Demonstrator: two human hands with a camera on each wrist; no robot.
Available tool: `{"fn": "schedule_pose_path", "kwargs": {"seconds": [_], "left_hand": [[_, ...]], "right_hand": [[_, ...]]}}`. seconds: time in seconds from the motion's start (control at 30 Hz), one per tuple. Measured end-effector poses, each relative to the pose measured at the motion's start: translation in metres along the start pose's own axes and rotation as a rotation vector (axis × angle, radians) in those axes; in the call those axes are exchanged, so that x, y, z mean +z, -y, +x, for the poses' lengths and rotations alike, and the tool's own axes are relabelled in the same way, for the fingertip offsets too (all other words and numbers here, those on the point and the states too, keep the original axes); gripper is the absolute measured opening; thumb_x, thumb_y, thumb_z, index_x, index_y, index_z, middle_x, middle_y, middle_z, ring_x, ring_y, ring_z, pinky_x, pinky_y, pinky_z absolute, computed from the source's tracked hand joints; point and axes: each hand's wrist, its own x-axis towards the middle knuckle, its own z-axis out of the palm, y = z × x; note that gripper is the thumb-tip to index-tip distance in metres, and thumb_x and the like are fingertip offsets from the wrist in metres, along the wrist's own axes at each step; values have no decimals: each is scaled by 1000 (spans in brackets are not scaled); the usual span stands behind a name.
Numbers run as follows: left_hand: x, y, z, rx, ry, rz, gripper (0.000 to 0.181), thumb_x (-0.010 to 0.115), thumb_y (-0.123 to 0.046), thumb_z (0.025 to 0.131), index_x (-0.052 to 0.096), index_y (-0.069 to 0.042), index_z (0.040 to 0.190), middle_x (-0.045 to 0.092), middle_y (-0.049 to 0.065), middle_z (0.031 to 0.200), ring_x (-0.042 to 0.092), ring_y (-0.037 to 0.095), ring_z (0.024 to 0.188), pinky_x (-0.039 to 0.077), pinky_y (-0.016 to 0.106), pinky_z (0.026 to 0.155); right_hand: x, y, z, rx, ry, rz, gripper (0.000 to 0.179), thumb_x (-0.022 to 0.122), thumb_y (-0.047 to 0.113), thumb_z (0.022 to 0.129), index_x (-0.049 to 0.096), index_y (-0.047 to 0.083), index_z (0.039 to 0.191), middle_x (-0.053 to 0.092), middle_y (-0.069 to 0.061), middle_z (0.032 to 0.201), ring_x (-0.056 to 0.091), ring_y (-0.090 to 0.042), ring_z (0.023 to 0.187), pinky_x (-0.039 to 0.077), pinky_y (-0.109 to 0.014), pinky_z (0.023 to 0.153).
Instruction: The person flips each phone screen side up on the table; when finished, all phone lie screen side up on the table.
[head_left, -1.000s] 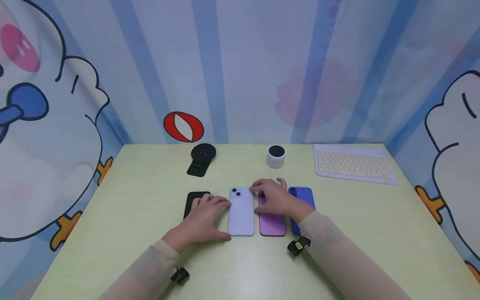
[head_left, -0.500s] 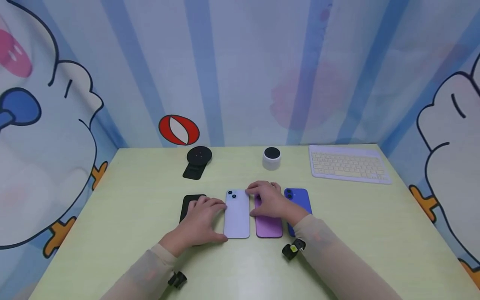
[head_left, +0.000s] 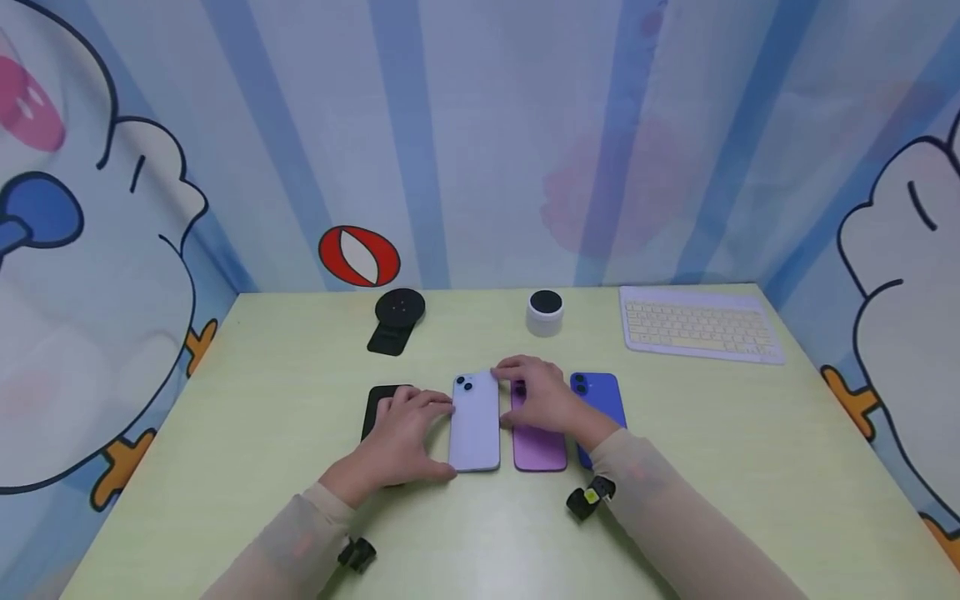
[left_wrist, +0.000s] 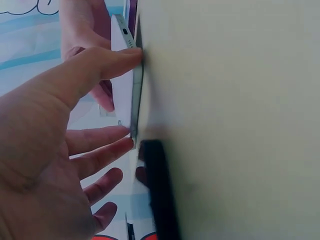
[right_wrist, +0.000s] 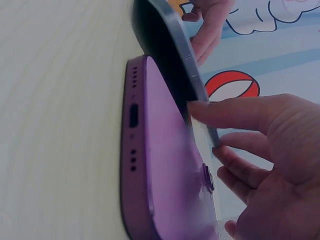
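Observation:
A lavender phone [head_left: 474, 429] with two camera lenses faces back up between my hands, its right side tipped up off the table. My right hand [head_left: 547, 400] pinches that raised edge; in the right wrist view its thumb [right_wrist: 205, 111] lies against the dark underside [right_wrist: 167, 55]. The straight fingers of my left hand [head_left: 401, 442] touch the phone's left edge, with the thumb [left_wrist: 122, 61] by the lower corner. A purple phone [head_left: 540, 454] lies beneath my right hand, partly hidden. My left hand partly covers a black phone [head_left: 377, 404].
A blue phone [head_left: 603, 396] lies at the right, partly behind my right wrist. Farther back on the table [head_left: 300, 367] stand a black folding stand with a round top [head_left: 400, 308], a small white cylinder with a black top [head_left: 544, 313] and a lavender keyboard [head_left: 701, 327].
The lavender phone lay flat earlier; its right side now tilts up in my right hand. My right fingers have closed in on its edge. The head view has shifted slightly.

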Motion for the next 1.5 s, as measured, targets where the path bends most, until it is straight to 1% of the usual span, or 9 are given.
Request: {"fn": "schedule_pose_path", "kwargs": {"seconds": [0.1,0.17,0.3,0.6,0.77,0.87,1.07,1.33,1.5], "left_hand": [[-4,0,1,-2,20,-21,83,93,-52,68,66,-16,137,57,1,149,39,32,135,32,57,105],[-7,-1,1,-4,34,-30,83,93,-51,68,66,-17,138,56,1,149,39,32,136,32,58,106],[-6,-1,2,6,48,-70,85,93,-51,69,64,-18,142,54,2,152,39,31,136,32,56,105],[-5,3,2,50,19,-175,85,92,-53,69,63,-22,143,55,5,151,41,28,132,33,53,100],[-6,4,0,79,-1,-251,87,92,-50,71,58,-25,147,56,5,151,41,26,132,35,55,104],[-7,4,-1,76,0,-289,88,91,-50,72,55,-27,148,55,3,151,40,26,134,37,56,106],[-10,3,-5,57,1,-328,88,91,-52,71,54,-31,149,55,0,151,40,25,134,43,56,105],[-14,10,-13,85,-24,-364,88,92,-53,71,54,-32,148,57,-4,149,41,22,130,46,52,102],[-17,15,-18,108,-38,-379,88,93,-47,71,54,-30,148,58,-7,146,41,21,128,47,51,101]], "right_hand": [[0,-1,0,-2,-11,30,78,92,21,76,60,15,146,54,-6,153,43,-34,147,26,-58,122],[1,-2,0,-22,-22,34,77,92,22,76,60,15,146,54,-6,152,44,-34,146,27,-59,121],[-1,1,-4,-53,-36,40,76,91,23,77,60,14,146,55,-7,151,46,-34,144,29,-59,119],[-1,5,-9,-105,-66,101,76,92,26,78,60,13,146,56,-7,150,48,-34,143,37,-54,117],[1,7,-9,-155,-93,127,76,92,24,78,60,11,145,57,-9,149,50,-34,141,38,-56,116],[3,9,-10,-174,-104,147,75,92,23,78,60,10,145,57,-9,149,50,-35,142,39,-56,115],[8,12,-10,-168,-103,188,75,92,24,78,61,14,145,56,-5,151,47,-32,144,37,-57,117],[12,21,-8,-191,-105,212,74,91,26,79,61,16,145,54,-4,152,45,-30,146,37,-54,118],[15,27,-5,-217,-106,220,73,90,30,81,61,17,146,54,-3,153,44,-30,147,36,-55,118]]}}
